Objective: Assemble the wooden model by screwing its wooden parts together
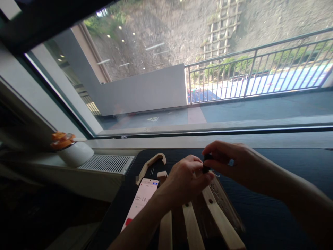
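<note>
My right hand (231, 158) pinches a small dark knob-like piece (207, 163) between thumb and fingertips, above the table. My left hand (186, 177) is closed just beside and below it, its thumb and fingers at the upper end of a pale wooden strip (221, 213) with a dark hole in it. That strip's end is hidden by the fingers. A second wooden strip (192, 222), also with a hole, and a third strip (165, 229) run under my left hand and wrist. At the far left of the table lies a hook-shaped wooden piece (153, 159).
A phone (142, 198) showing a running timer lies left of my left forearm. Beside the strips, a brown patterned object (229, 205) rests on the black table (262, 215). A white pot (75, 154) with an orange figure stands near the vent grille (106, 164). A large window borders the table.
</note>
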`<state>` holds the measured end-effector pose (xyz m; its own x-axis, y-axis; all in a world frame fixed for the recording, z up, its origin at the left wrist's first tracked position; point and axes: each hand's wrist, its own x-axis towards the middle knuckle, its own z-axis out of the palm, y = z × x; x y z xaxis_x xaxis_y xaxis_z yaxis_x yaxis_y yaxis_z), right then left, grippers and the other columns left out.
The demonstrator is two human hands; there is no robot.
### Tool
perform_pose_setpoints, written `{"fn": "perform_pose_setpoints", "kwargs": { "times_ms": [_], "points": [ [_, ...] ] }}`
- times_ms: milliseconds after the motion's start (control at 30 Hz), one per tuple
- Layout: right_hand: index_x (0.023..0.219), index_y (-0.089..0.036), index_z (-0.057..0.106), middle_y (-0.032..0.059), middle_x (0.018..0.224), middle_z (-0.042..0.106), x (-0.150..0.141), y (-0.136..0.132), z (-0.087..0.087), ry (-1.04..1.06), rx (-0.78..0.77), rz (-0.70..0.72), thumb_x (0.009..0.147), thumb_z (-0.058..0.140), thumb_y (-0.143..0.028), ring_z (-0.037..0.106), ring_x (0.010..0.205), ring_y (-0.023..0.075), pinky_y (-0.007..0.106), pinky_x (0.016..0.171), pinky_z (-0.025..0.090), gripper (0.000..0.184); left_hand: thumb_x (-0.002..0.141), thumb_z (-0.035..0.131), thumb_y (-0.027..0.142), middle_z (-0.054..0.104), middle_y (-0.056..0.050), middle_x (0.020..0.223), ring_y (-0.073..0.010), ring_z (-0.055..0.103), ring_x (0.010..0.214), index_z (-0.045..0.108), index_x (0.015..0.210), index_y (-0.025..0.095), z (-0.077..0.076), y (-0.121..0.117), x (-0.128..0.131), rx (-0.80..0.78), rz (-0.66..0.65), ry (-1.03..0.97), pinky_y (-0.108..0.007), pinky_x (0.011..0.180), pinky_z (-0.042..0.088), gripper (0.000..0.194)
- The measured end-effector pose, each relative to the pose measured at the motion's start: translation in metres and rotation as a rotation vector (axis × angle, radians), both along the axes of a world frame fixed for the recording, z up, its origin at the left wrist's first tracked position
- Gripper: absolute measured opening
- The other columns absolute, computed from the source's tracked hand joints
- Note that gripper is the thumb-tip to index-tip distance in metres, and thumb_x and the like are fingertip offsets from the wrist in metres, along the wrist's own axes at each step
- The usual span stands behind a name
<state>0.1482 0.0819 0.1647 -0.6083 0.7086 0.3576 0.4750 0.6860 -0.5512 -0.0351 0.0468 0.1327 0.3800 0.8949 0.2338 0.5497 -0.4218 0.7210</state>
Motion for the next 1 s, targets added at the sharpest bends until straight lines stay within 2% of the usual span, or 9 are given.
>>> {"fn": "perform_pose_setpoints", "kwargs": {
  "times_ms": [133, 300, 467, 567, 767, 1000],
  "points": [
    [0.089, -0.02, 0.061, -0.0037, 0.06, 0.057, -0.0011, -0.0001, -0.0001, 0.004, 0.044, -0.019, 0.085, 0.056, -0.038, 0.047, 0.051, 0.0091, 0.02, 0.047, 0.036, 0.019, 0.085, 0.058, 0.032, 0.063, -0.004, 0.105, -0.0179, 0.059, 0.09, 0.07, 0.091, 0.019, -0.0007, 0.0007, 0.0001, 0.001, -0.004, 0.002, -0.028, 0.083, 0.046, 0.018],
    [0.104, -0.021, 0.064, 0.0018, 0.083, 0.068, 0.0013, -0.0014, 0.0032, 0.027, -0.042, 0.159, 0.089, 0.045, -0.022, 0.058, 0.068, 0.0125, 0.022, 0.058, 0.044, 0.024, 0.085, 0.058, 0.029, 0.063, -0.004, 0.103, -0.0175, 0.06, 0.09, 0.069, 0.085, 0.018, -0.001, 0.0, -0.0012, 0.005, -0.008, -0.015, -0.027, 0.082, 0.046, 0.016],
    [0.105, -0.022, 0.064, 0.0029, 0.09, 0.069, 0.0026, -0.0008, 0.0012, 0.052, -0.078, 0.153, 0.089, 0.048, -0.025, 0.061, 0.075, 0.015, 0.024, 0.064, 0.047, 0.023, 0.085, 0.058, 0.031, 0.063, -0.005, 0.104, -0.018, 0.059, 0.088, 0.069, 0.089, 0.018, 0.0005, -0.001, -0.0011, -0.006, 0.007, 0.003, -0.028, 0.082, 0.047, 0.018],
    [0.104, -0.023, 0.063, 0.0016, 0.087, 0.068, 0.0017, -0.0015, 0.0, 0.03, -0.063, 0.12, 0.09, 0.049, -0.03, 0.06, 0.071, 0.0134, 0.023, 0.06, 0.046, 0.021, 0.084, 0.059, 0.032, 0.062, -0.005, 0.103, -0.0181, 0.059, 0.089, 0.069, 0.091, 0.018, 0.0002, -0.0009, -0.0006, -0.001, 0.019, 0.015, -0.028, 0.081, 0.046, 0.019],
    [0.087, -0.021, 0.062, -0.0042, 0.059, 0.056, -0.0025, -0.0037, 0.0002, -0.012, -0.006, 0.007, 0.084, 0.057, -0.038, 0.047, 0.05, 0.0092, 0.02, 0.046, 0.036, 0.018, 0.085, 0.058, 0.032, 0.062, -0.004, 0.107, -0.0177, 0.06, 0.091, 0.069, 0.094, 0.02, -0.0007, -0.0011, -0.0005, -0.01, -0.003, 0.002, -0.027, 0.082, 0.046, 0.019],
    [0.1, -0.021, 0.065, 0.0002, 0.074, 0.066, -0.0018, -0.005, 0.0013, 0.026, -0.097, 0.089, 0.085, 0.048, -0.022, 0.056, 0.062, 0.0118, 0.021, 0.054, 0.043, 0.022, 0.084, 0.057, 0.032, 0.062, -0.005, 0.104, -0.0184, 0.059, 0.088, 0.069, 0.086, 0.017, -0.0022, 0.0, -0.0017, 0.018, 0.0, 0.014, -0.028, 0.083, 0.047, 0.019]
  ]
}}
